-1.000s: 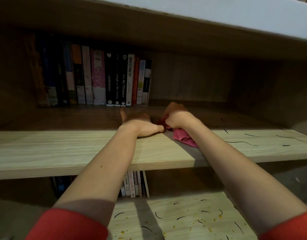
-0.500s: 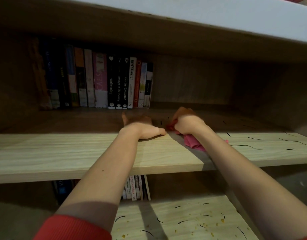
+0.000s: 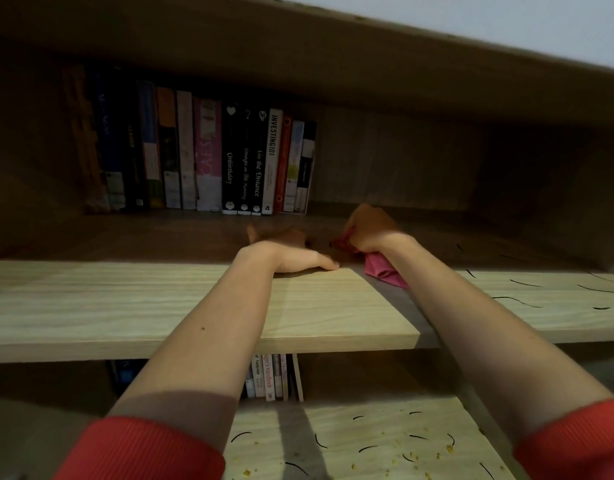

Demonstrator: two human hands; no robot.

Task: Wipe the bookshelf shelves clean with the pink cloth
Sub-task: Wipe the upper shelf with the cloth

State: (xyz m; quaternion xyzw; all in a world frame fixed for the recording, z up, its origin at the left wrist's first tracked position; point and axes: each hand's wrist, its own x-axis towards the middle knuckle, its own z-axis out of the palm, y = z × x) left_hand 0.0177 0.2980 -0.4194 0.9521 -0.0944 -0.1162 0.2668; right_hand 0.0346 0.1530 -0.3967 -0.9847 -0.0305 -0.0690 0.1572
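Head camera, and we've got both arms reaching onto the middle shelf point(image 3: 125, 299) of the bookshelf. Our right hand point(image 3: 366, 230) is curled tight round the pink cloth point(image 3: 385, 273), which is bunched up, its tail spilling out under the wrist onto the board just right of centre. Our left hand point(image 3: 288, 254) lies flat, palm down, fingers straight, holding nothing, close beside the cloth. A row of books point(image 3: 208, 157) stands at the back left.

We'd call this mid-wipe on this shelf, because dark hair-like strands point(image 3: 521, 282) lie across its right stretch. The next move calls for a rightward sweep, cloth pressed down, gathering those strands rather than flicking them off the edge. Below, the lower shelf point(image 3: 367, 441) shows more strands and yellow crumbs point(image 3: 449, 447), so that one's waiting too.
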